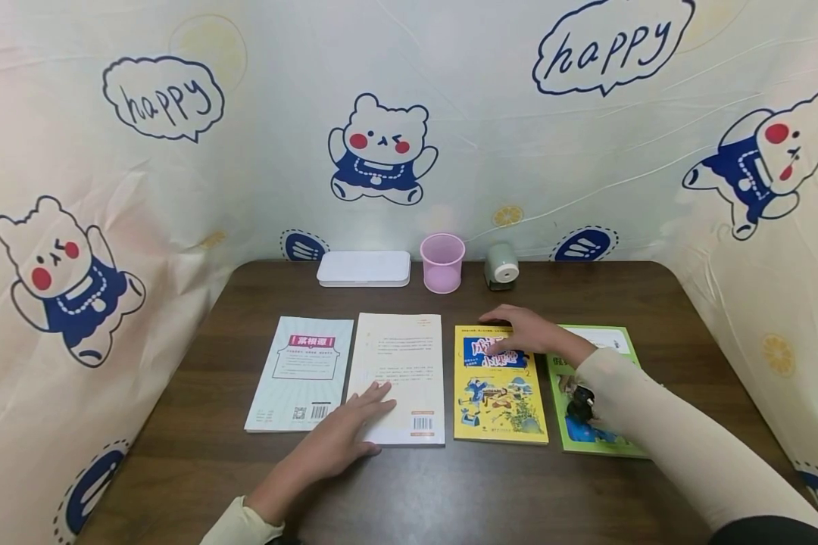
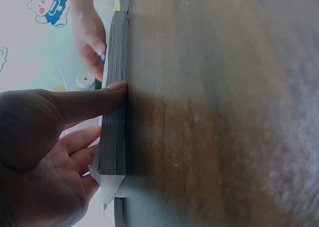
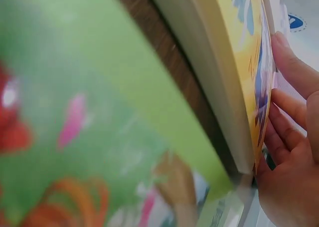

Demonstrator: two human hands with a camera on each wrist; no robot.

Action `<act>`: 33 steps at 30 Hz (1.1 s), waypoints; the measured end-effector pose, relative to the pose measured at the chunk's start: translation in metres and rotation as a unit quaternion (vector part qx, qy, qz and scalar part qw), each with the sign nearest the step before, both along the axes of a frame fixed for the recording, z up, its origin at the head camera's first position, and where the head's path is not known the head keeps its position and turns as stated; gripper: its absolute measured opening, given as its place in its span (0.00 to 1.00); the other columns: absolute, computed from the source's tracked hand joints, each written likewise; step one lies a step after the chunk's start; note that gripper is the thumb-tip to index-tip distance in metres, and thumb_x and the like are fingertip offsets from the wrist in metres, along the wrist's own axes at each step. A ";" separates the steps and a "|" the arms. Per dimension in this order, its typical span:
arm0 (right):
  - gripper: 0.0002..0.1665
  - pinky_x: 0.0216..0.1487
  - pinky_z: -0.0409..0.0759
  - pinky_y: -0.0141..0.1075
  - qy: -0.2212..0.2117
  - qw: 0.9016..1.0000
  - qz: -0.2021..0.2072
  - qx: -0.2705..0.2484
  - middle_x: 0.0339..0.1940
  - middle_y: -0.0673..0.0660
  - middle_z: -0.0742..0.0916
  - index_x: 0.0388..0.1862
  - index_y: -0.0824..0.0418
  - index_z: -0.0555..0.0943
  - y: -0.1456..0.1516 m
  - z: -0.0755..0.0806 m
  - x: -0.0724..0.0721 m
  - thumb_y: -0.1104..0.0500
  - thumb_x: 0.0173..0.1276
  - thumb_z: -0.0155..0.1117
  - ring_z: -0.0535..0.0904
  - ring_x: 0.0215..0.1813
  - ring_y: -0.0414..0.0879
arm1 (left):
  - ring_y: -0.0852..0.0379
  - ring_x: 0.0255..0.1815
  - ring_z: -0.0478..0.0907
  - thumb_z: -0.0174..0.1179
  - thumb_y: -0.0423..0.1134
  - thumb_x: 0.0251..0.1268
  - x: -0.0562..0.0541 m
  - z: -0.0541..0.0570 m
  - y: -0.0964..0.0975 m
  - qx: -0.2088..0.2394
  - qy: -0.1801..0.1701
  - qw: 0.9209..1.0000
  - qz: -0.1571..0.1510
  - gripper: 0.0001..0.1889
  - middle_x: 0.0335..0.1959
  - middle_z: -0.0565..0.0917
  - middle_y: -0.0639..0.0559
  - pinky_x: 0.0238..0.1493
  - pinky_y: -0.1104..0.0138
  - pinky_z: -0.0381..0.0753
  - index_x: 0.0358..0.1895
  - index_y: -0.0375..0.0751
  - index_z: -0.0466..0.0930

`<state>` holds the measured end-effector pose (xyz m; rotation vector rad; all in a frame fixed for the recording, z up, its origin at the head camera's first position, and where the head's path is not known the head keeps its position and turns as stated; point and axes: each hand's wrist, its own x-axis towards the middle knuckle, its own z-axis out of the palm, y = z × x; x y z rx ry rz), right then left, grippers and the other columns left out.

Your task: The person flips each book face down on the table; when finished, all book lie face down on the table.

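Four books lie in a row on the brown table (image 1: 395, 492). My left hand (image 1: 337, 439) rests on the lower left of a cream book (image 1: 409, 348), its fingers spread over the cover. In the left wrist view, the thumb touches the page edges (image 2: 114, 52) of that book. My right hand (image 1: 535, 333) lies over the top of a yellow illustrated book (image 1: 497, 420), with fingers at its far edge and the thumb on the cover. A light blue book (image 1: 307, 325) lies left of the cream one. The right sleeve partly covers a green book (image 1: 610, 341).
Along the back of the table stand a flat white case (image 1: 363, 269), a pink cup (image 1: 442, 265) and a small grey-green object (image 1: 501, 265) with a round white front. A cloth (image 1: 484, 174) printed with bears hangs behind and at both sides.
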<state>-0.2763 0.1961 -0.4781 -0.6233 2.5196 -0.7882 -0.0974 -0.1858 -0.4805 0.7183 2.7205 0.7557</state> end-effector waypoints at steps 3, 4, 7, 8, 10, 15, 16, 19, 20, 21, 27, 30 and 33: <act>0.44 0.72 0.71 0.59 -0.005 1.000 -0.009 0.005 0.73 0.58 0.76 0.75 0.52 0.74 0.006 0.001 0.003 0.39 0.64 0.76 0.73 0.69 0.57 | 0.45 0.83 0.56 0.75 0.35 0.59 0.000 0.000 0.000 0.003 0.001 1.000 -0.001 0.36 0.81 0.63 0.47 0.79 0.46 0.57 0.72 0.41 0.75; 0.44 0.72 0.71 0.59 -0.007 1.000 -0.012 0.007 0.73 0.58 0.76 0.75 0.51 0.74 0.008 0.002 0.003 0.39 0.63 0.76 0.73 0.69 0.56 | 0.45 0.83 0.56 0.75 0.35 0.59 0.000 0.000 -0.001 0.003 0.001 1.000 -0.001 0.36 0.81 0.63 0.47 0.79 0.46 0.57 0.72 0.41 0.75; 0.44 0.73 0.70 0.59 -0.008 1.000 -0.016 0.011 0.73 0.58 0.76 0.75 0.52 0.74 0.014 0.003 0.004 0.39 0.63 0.76 0.72 0.70 0.57 | 0.45 0.83 0.56 0.75 0.35 0.59 0.000 0.000 -0.001 0.003 0.001 1.000 -0.002 0.36 0.81 0.63 0.47 0.79 0.46 0.57 0.72 0.41 0.75; 0.44 0.73 0.69 0.60 -0.008 1.000 -0.016 0.010 0.73 0.59 0.76 0.75 0.52 0.74 0.016 0.003 0.005 0.39 0.63 0.76 0.72 0.71 0.57 | 0.45 0.83 0.56 0.75 0.35 0.59 0.000 0.000 -0.001 0.002 0.002 1.000 -0.002 0.36 0.81 0.63 0.47 0.79 0.46 0.57 0.72 0.41 0.75; 0.43 0.73 0.69 0.60 -0.008 1.000 -0.016 0.009 0.72 0.59 0.77 0.74 0.53 0.75 0.021 0.004 0.005 0.40 0.64 0.76 0.72 0.71 0.58 | 0.45 0.83 0.56 0.75 0.36 0.59 0.000 0.000 -0.001 0.001 0.002 1.000 -0.003 0.36 0.81 0.63 0.47 0.79 0.47 0.57 0.72 0.41 0.75; 0.42 0.72 0.69 0.61 0.004 1.000 -0.010 0.009 0.71 0.60 0.78 0.73 0.55 0.75 0.032 0.006 0.007 0.40 0.64 0.76 0.72 0.71 0.59 | 0.45 0.83 0.55 0.75 0.35 0.59 0.000 0.000 -0.001 0.002 0.001 1.000 -0.006 0.36 0.81 0.62 0.46 0.80 0.47 0.55 0.72 0.41 0.74; 0.42 0.72 0.69 0.61 0.007 1.000 -0.009 0.009 0.70 0.60 0.78 0.73 0.55 0.76 0.034 0.006 0.007 0.40 0.64 0.76 0.73 0.71 0.59 | 0.45 0.83 0.55 0.74 0.35 0.60 0.000 0.000 -0.001 0.003 0.001 1.000 -0.007 0.35 0.81 0.62 0.46 0.80 0.47 0.55 0.72 0.41 0.74; 0.41 0.72 0.69 0.61 0.014 1.000 -0.005 0.011 0.70 0.61 0.78 0.73 0.56 0.76 0.040 0.005 0.009 0.41 0.66 0.75 0.73 0.70 0.59 | 0.45 0.83 0.55 0.74 0.35 0.60 0.000 0.000 -0.002 0.003 0.002 1.000 -0.008 0.35 0.81 0.62 0.46 0.80 0.48 0.55 0.73 0.41 0.74; 0.40 0.72 0.70 0.61 0.016 1.000 -0.006 0.011 0.69 0.61 0.78 0.72 0.56 0.76 0.042 0.005 0.010 0.42 0.66 0.75 0.73 0.70 0.60 | 0.45 0.83 0.55 0.74 0.36 0.60 0.001 0.000 -0.002 0.002 0.004 1.000 -0.009 0.35 0.81 0.62 0.46 0.80 0.48 0.55 0.72 0.41 0.74; 0.40 0.72 0.70 0.61 0.017 1.000 -0.007 0.011 0.69 0.61 0.78 0.72 0.57 0.76 0.044 0.004 0.011 0.42 0.66 0.75 0.73 0.71 0.60 | 0.45 0.83 0.55 0.74 0.36 0.60 0.001 0.000 -0.003 0.000 0.006 1.000 -0.010 0.35 0.81 0.62 0.46 0.80 0.48 0.55 0.72 0.40 0.74; 0.41 0.71 0.70 0.62 0.020 1.000 -0.019 0.009 0.71 0.62 0.77 0.72 0.56 0.77 0.053 0.001 0.016 0.41 0.64 0.76 0.71 0.72 0.61 | 0.46 0.83 0.55 0.74 0.41 0.62 0.003 0.003 -0.002 -0.017 0.003 1.000 -0.005 0.35 0.82 0.62 0.48 0.80 0.48 0.57 0.72 0.41 0.74; 0.41 0.71 0.69 0.63 0.022 0.999 -0.023 0.007 0.71 0.62 0.76 0.71 0.56 0.77 0.054 -0.001 0.018 0.40 0.64 0.76 0.71 0.72 0.62 | 0.47 0.83 0.56 0.71 0.47 0.65 0.002 0.009 0.001 -0.042 -0.005 0.999 0.004 0.33 0.81 0.63 0.49 0.78 0.47 0.61 0.72 0.43 0.75; 0.41 0.71 0.69 0.64 0.023 0.999 -0.023 0.002 0.71 0.64 0.76 0.71 0.56 0.77 0.052 -0.003 0.020 0.41 0.64 0.76 0.70 0.73 0.64 | 0.47 0.81 0.60 0.69 0.52 0.67 -0.001 0.017 0.006 -0.081 -0.007 0.997 0.013 0.32 0.80 0.66 0.49 0.76 0.47 0.65 0.71 0.43 0.77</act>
